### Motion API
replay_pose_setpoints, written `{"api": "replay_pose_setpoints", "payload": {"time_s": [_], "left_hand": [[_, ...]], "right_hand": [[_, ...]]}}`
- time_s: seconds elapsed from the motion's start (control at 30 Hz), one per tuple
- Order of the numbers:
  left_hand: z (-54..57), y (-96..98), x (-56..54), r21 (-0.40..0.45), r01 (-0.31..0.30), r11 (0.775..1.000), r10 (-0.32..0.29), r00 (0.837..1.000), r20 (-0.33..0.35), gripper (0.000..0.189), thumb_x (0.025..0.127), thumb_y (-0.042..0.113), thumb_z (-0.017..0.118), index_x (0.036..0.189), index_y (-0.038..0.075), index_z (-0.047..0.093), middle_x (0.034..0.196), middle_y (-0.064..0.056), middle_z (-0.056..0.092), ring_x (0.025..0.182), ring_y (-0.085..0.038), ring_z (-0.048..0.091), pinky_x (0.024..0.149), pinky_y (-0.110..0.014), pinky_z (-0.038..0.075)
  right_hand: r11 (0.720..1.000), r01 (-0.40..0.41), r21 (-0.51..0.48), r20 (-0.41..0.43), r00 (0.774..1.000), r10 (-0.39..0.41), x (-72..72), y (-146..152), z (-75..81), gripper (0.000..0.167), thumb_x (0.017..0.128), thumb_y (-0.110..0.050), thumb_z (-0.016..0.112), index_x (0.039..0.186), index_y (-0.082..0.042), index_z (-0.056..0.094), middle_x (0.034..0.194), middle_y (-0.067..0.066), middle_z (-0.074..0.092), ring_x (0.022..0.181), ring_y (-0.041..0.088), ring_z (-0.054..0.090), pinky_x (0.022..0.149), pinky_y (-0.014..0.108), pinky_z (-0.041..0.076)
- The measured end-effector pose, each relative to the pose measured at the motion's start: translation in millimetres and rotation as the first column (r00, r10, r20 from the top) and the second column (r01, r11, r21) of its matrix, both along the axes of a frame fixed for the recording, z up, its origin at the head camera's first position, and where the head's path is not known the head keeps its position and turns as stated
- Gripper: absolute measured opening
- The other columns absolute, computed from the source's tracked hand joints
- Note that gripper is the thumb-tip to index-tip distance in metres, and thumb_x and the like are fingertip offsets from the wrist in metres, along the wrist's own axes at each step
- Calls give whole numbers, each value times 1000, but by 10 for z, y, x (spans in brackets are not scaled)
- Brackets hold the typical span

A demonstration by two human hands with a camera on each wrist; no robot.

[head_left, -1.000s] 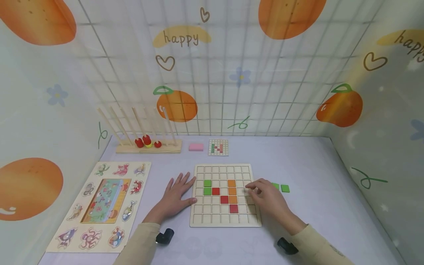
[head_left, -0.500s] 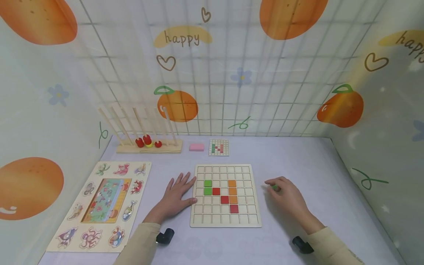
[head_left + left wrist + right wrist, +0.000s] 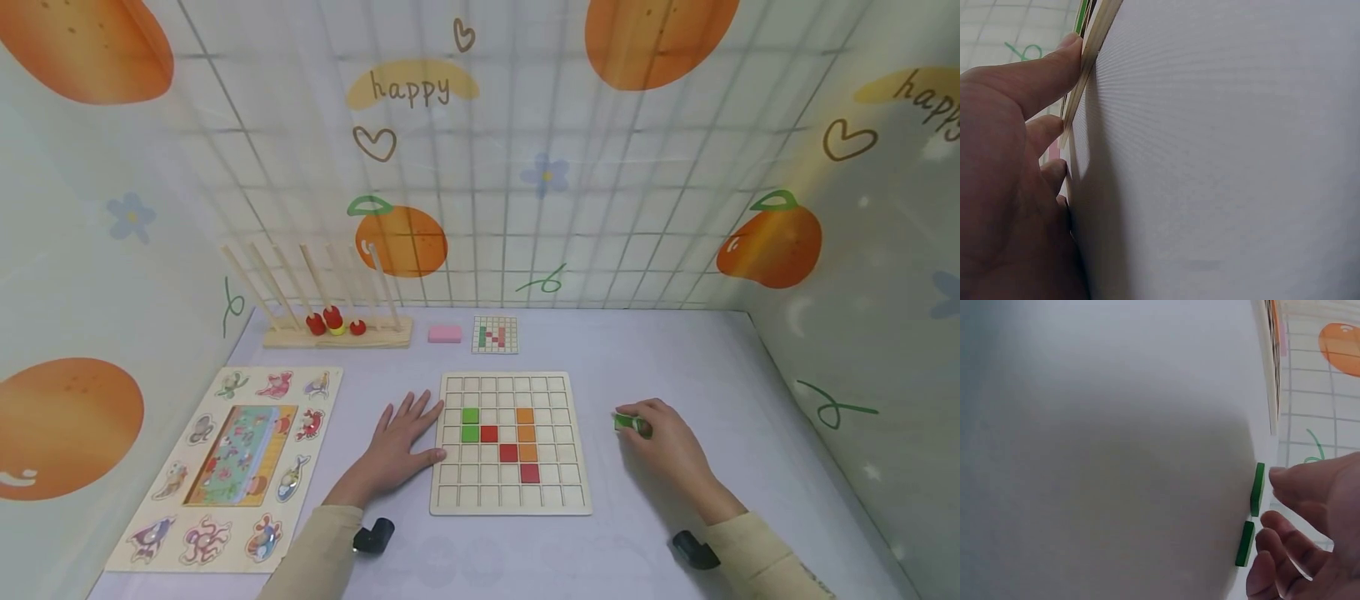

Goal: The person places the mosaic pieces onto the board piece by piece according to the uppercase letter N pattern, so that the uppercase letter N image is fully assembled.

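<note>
A square wooden grid board [image 3: 510, 496] lies at the middle of the table, with green tiles [image 3: 470, 415], red tiles [image 3: 508, 452] and orange tiles [image 3: 527, 433] in some of its squares. My left hand [image 3: 393, 454] lies with spread fingers at the board's left edge. In the left wrist view its thumb tip touches the board's side [image 3: 1102, 31]. To the right of the board, my right hand [image 3: 667, 446] hovers over two loose green tiles [image 3: 1257, 489]. The right wrist view shows both on the table, with loosely bent fingers close above and no tile between them.
A small pattern card [image 3: 495, 334] and a pink block [image 3: 445, 334] lie behind the board. A wooden peg stand [image 3: 337, 337] with red and yellow beads stands at back left. An animal picture puzzle [image 3: 225, 533] lies at the left. A printed curtain surrounds the table.
My right hand has moved right, from the board's right edge to the loose green tiles, partly covering one. The left hand and the tiles on the board have stayed in place.
</note>
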State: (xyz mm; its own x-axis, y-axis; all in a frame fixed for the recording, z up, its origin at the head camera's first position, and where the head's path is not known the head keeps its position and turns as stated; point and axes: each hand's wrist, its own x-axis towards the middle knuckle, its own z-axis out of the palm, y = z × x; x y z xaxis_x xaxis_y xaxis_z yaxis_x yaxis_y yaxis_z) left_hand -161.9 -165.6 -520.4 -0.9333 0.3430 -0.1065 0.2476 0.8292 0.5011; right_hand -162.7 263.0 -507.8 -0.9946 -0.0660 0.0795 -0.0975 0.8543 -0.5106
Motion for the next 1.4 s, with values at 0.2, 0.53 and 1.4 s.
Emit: {"api": "replay_pose_setpoints", "payload": {"time_s": [0.2,0.53,1.4], "left_hand": [[-38,-19,-14,3,7,1000,-7,1000,-5,82,94,54,66,161,23,32,170,-5,15,157,-30,1,124,-58,-4],[-56,-30,-19,7,5,1000,-5,1000,-6,82,94,55,65,161,24,31,170,-4,14,157,-29,0,124,-57,-5],[-45,-32,-24,-1,13,1000,-13,1000,-4,82,94,54,66,161,22,32,170,-5,14,157,-30,0,124,-58,-4]], "right_hand": [[1000,11,-8,29,1000,-10,-13,5,-28,30,91,-8,74,121,-4,73,121,18,65,107,35,62,88,54,54],[999,-46,-22,11,999,46,23,-124,-26,25,88,-3,77,113,-7,76,113,10,68,90,22,58,74,38,50],[993,-119,15,38,992,118,78,-238,-11,29,87,-3,76,112,-14,68,75,-4,54,68,14,47,61,30,41]]}}
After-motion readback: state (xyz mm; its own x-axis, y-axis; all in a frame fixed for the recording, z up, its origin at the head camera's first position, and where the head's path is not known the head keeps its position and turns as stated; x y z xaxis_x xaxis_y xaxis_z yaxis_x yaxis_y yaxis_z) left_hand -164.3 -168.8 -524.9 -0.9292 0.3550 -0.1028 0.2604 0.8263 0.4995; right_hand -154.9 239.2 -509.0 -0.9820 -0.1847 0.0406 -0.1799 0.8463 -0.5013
